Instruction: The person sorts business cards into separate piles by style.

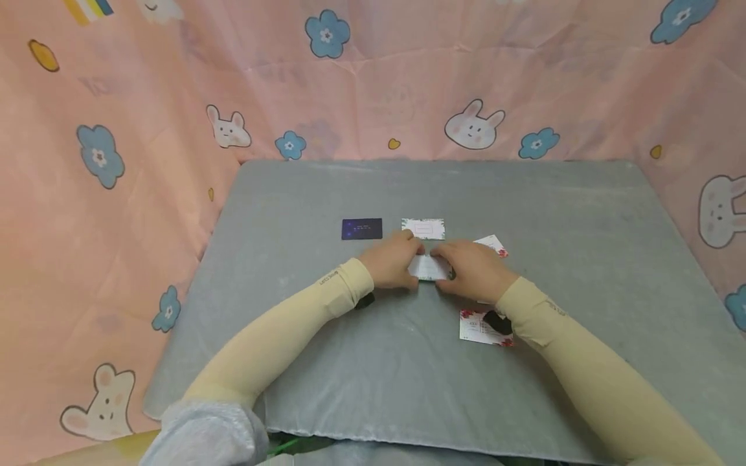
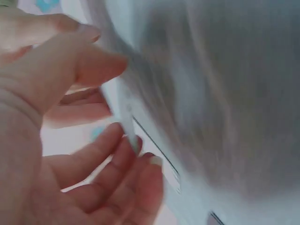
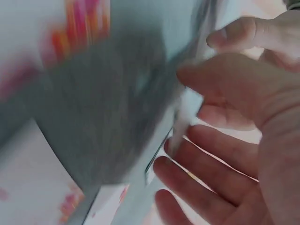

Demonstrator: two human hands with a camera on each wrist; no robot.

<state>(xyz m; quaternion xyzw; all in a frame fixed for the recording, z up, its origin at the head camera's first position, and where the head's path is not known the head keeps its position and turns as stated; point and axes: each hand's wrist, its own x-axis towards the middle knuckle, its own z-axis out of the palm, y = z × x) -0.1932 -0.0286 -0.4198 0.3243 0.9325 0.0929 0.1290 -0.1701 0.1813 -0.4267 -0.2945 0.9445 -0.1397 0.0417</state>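
A small white card [image 1: 429, 267] with a greenish printed edge is between the two hands near the table's middle. My left hand [image 1: 392, 260] holds its left side, thumb nearest me and fingers at the far side. On the opposite side my right hand [image 1: 474, 268] grips it in the same way. The card [image 2: 123, 108] looks thin and tilted in the left wrist view, with the thumb and fingertips at its ends. In the right wrist view the card [image 3: 188, 105] is blurred. Just beyond the hands lies a white card with a leafy border [image 1: 423, 228].
A dark blue card [image 1: 362, 229] lies left of the leafy one. White cards with red flowers lie at the right: one [image 1: 494, 245] partly behind the right hand, another [image 1: 479, 330] under the right wrist's black strap. The grey-clothed table [image 1: 326, 375] meets a pink curtain [image 1: 373, 97].
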